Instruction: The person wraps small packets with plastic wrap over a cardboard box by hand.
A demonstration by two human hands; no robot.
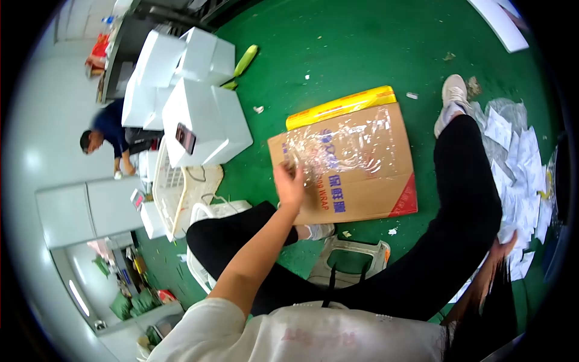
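Note:
A cardboard box (362,193) with blue and red print lies on the green floor in front of my knees. Clear plastic film (362,142), shiny and wrinkled, covers much of its upper face. My left hand (289,186) rests on the box's left part at the edge of the film, thumb and fingers apart. Out to the right, my right hand (502,246) reaches down to a heap of white packets (522,187), its fingers curled at the edge of one packet. Dark strands partly cover my right forearm.
A yellow roll-shaped pack (341,107) lies along the box's far edge. White foam boxes (205,120), one bearing a phone (186,139), stand left beside a white crate (175,187). A grey stool (350,259) is between my legs. Another person (111,136) works at far left.

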